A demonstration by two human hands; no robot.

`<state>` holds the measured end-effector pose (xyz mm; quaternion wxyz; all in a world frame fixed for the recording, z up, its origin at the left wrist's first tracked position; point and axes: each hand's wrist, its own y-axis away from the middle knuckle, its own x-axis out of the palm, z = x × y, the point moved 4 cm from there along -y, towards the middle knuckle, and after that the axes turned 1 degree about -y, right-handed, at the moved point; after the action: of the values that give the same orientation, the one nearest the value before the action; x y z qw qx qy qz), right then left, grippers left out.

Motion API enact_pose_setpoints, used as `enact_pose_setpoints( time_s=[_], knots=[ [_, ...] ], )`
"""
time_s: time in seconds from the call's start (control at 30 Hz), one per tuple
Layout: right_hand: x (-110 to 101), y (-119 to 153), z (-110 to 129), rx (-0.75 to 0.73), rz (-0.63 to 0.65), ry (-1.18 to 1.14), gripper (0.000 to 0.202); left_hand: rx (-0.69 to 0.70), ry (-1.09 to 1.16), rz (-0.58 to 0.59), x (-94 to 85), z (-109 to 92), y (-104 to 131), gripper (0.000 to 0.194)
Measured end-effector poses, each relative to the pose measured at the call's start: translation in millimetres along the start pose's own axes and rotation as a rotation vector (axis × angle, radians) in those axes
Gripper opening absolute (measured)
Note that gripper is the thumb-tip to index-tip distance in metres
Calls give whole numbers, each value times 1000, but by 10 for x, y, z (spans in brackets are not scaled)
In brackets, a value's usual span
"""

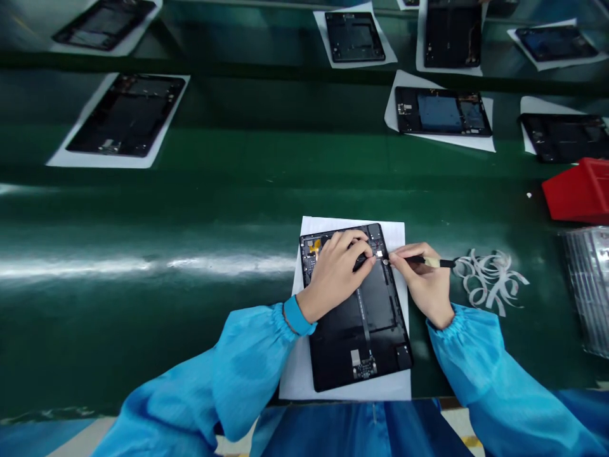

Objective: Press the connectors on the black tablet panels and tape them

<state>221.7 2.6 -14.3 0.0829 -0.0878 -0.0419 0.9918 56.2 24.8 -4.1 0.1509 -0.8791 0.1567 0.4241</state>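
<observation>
"Pinching the slim dark tool (431, 261) between its fingertips, your right hand (428, 282) sits just beside the black tablet's (345, 333) three o'clock edge. Which way does the tablet lie from it?"

"Its middle is at eight o'clock from that hand, on the white sheet (295, 376); its long axis runs from a little before twelve to a little before six."

"And your left hand (337, 273)?"

"Across the tablet's twelve o'clock half, fingers bunched. I can't tell whether they're clamped on anything."

"Which is nearer the tool's tip?"

"Your right, barely. The tip points to nine at that edge; your left fingertips sit just inside it. Whether the tip touches, I can't tell."
</observation>
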Motion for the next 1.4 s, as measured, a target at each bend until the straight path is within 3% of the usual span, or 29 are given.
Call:
enact_pose_setpoints(
  time_s=[0.77, 1.03, 1.23, 1.33, 1.4],
  knots=[
    [-40, 9, -4, 2, 17, 76, 10, 9, -4, -16, -3, 5, 10, 4],
    [-29, 39, 84, -127, 51, 178, 11, 15, -11, -16, 17, -8, 0, 5],
    [-163, -35, -69, 14, -132, -96, 13, 4, 72, -67, -220, 13, 68, 8],
    [-154, -38, -146, 71, -140, -265, 18, -39, -34, -136, -340, 100, 177, 16],
    [-143, -31, -144, 65, -138, -280, 32, -48, -99, -116, -313, 148, 238, 21]
  ],
)
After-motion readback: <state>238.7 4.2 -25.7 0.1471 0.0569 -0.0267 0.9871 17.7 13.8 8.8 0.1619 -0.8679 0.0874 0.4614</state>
